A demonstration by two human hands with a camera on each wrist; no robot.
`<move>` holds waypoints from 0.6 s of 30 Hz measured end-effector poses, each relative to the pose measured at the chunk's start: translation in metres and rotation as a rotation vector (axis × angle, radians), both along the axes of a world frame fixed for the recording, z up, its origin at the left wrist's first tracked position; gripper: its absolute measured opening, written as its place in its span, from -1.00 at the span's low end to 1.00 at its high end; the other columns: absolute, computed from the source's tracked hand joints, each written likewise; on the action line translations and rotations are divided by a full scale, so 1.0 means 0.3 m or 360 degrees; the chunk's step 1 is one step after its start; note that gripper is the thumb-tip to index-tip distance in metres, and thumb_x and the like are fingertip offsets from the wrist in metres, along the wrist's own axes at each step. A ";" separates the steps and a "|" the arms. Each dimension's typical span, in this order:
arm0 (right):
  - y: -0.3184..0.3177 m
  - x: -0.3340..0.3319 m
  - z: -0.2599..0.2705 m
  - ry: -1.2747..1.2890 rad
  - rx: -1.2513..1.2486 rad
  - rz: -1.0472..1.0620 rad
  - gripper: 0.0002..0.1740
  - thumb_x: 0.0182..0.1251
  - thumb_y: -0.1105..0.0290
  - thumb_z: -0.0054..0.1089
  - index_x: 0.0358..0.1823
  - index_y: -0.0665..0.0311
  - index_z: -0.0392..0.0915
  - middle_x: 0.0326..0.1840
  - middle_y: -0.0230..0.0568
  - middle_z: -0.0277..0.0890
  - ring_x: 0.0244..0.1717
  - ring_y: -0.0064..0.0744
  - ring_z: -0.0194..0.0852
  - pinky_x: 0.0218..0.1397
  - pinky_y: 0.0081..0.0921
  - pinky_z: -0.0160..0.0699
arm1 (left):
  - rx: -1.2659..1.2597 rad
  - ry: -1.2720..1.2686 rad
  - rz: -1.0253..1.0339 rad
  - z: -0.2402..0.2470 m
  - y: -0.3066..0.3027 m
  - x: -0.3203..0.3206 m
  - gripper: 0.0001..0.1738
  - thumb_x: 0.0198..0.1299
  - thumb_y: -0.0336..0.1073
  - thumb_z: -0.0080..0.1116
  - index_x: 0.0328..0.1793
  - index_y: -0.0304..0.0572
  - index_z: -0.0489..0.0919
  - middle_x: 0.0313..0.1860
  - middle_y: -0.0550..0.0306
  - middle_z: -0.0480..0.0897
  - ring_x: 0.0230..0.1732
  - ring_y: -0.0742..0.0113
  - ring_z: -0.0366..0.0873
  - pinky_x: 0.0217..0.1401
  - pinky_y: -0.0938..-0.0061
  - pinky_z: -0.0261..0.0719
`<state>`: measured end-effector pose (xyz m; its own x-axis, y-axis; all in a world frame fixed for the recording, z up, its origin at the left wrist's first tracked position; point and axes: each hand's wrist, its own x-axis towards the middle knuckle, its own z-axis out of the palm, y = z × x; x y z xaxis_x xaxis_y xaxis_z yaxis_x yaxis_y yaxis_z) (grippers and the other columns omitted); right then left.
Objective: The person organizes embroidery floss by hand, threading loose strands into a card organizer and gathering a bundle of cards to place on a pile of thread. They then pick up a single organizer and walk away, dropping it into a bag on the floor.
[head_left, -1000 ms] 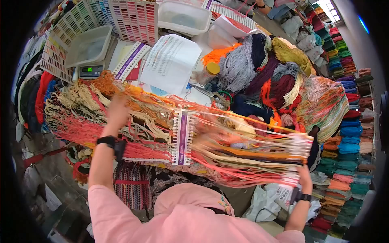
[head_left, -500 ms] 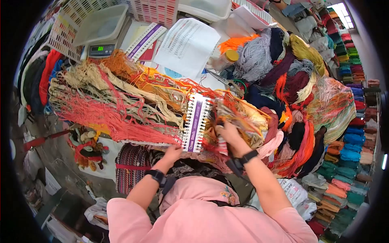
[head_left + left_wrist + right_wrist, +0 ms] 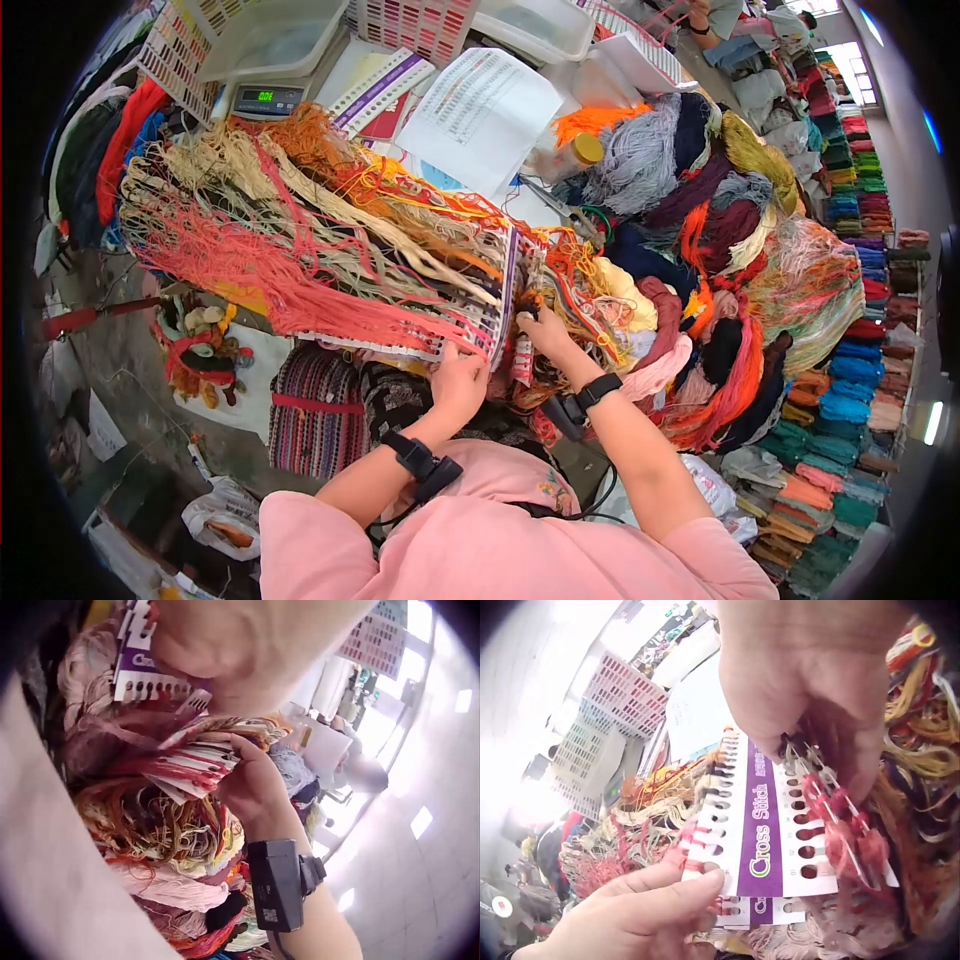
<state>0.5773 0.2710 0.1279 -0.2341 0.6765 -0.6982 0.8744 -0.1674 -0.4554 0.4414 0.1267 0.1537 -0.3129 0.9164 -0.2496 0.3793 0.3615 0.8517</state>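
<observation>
A white cross stitch thread card (image 3: 757,817) with a purple band and punched holes stands between my hands. At its lower left corner, by the pink thread, my left hand (image 3: 630,915) pinches the edge between thumb and fingers. Long pink, cream and brown thread strands (image 3: 330,250) spread leftward from the cards in the head view. My right hand (image 3: 548,335) grips a bunch of thread-wound cards (image 3: 195,765), just right of the purple-banded card. Red and pink loops (image 3: 847,817) hang through the holes of those gripped cards.
Large skeins of yarn (image 3: 640,160) heap up on the right side of the table. Behind the strands lie a printed sheet (image 3: 475,120), a lidded jar (image 3: 580,152) and a digital scale (image 3: 268,100). Coloured bundles (image 3: 860,350) line the far right.
My right hand has come in from the far right with its cards, and the stretched strands there have gathered. My left hand has left the strands for the card's near corner, which now tilts.
</observation>
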 end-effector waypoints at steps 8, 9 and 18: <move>-0.061 -0.106 0.069 0.0465 -0.0269 -0.0334 -0.21 0.01 0.05 0.12 0.13 0.51 0.11 0.06 0.20 0.25 0.07 -0.08 0.27 0.00 -0.36 0.29 | 0.0291 0.0684 -0.0762 -0.120 -0.023 0.030 -0.84 -0.09 -0.31 -0.01 -0.34 -0.01 0.54 -0.08 0.05 0.31 -0.17 0.15 0.37 -0.24 0.29 0.39; -0.058 -0.092 0.032 0.0327 -0.0159 -0.0237 -0.23 -0.01 0.07 0.13 0.12 0.49 0.13 0.02 0.19 0.29 0.04 -0.09 0.30 -0.02 -0.37 0.30 | 0.0208 0.0710 -0.0798 -0.132 -0.027 0.030 -0.82 -0.08 -0.30 0.00 -0.30 -0.04 0.53 -0.09 0.04 0.33 -0.18 0.12 0.39 -0.25 0.27 0.40; -0.054 0.126 0.091 0.0135 0.0425 -0.0027 -0.63 -0.05 0.25 0.12 -0.46 0.51 0.36 -0.62 -0.07 0.36 -0.59 -0.36 0.33 -0.53 -0.40 0.27 | -0.0644 0.0197 -0.1387 -0.115 -0.027 -0.049 -0.59 -0.07 -0.39 -0.11 -0.01 -0.23 0.42 -0.22 -0.21 0.53 -0.22 -0.07 0.51 -0.18 0.19 0.46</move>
<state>0.6150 0.2549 0.1551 -0.2711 0.8382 -0.4732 0.8295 -0.0459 -0.5566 0.4268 0.1186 0.1191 0.3904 0.6912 -0.6081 0.7316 0.1681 0.6607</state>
